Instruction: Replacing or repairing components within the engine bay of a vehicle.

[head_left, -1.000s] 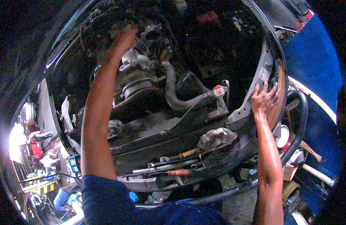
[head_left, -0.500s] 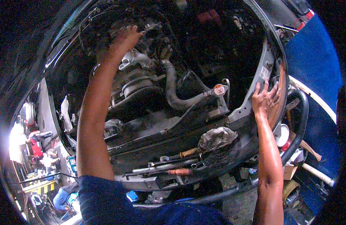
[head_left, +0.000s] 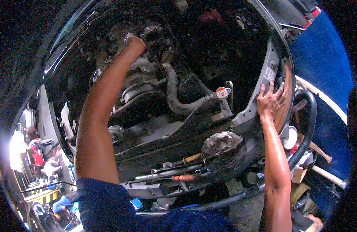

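Observation:
My left hand point(head_left: 136, 43) is deep in the engine bay at the far left, its fingers curled closed. A small silvery metal end point(head_left: 128, 37) shows beside the fist; what the fingers hold is hidden. Below the wrist lie a metal housing point(head_left: 145, 65) and a round pulley-like part point(head_left: 138, 91). A grey curved hose point(head_left: 173, 87) runs from there to a filler neck with an orange-and-silver cap point(head_left: 222, 92). On the right, my right hand point(head_left: 270, 102) lies with spread fingers on the car's fender edge point(head_left: 286, 98), holding nothing.
On the front crossmember lie an orange-handled tool point(head_left: 184, 178), a wooden-handled tool point(head_left: 193, 158), a long metal bar point(head_left: 169, 173) and a crumpled grey bundle point(head_left: 222, 143). A black curved tube point(head_left: 312, 116) stands at right. Part of another person point(head_left: 315, 223) shows at lower right.
My left hand has drawn slightly nearer and its fingers have curled out of sight; the silvery end now shows beside it. My right hand stays on the fender. Another person's part appears at lower right.

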Motion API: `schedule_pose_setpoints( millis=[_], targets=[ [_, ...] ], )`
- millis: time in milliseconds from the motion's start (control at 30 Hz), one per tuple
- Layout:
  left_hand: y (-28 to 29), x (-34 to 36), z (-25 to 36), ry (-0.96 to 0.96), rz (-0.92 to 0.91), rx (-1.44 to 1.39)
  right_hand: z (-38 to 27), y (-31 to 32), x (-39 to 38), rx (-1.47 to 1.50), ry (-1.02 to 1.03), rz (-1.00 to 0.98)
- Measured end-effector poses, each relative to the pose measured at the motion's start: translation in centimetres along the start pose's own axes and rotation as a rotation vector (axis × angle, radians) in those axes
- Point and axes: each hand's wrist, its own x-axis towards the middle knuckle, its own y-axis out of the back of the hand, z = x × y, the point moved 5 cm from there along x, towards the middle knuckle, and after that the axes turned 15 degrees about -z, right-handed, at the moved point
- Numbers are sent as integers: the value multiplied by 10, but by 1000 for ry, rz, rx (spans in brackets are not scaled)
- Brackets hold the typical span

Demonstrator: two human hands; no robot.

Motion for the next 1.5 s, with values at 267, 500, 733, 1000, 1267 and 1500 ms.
schedule_pose_setpoints(
  millis=[267, 500, 733, 1000, 1267, 1500],
  targets=[
    [46, -31, -26, 16, -127, -84, 2, -1, 0, 14, 5, 16],
    [153, -62, 20, -238, 39, -641, 4, -5, 2, 82, 15, 6],
    [205, 65, 173, -340, -118, -945, 3, -8, 4, 4, -4, -31],
    [206, 128, 216, -213, 198, -1098, 6, -9, 3, 64, 26, -3],
    [184, 2, 70, -54, 229, -912, 1, -4, 2, 49, 27, 54],
    [37, -36, -91, 172, 499, -867, 2, -9, 2, 24, 9, 37]
  ],
)
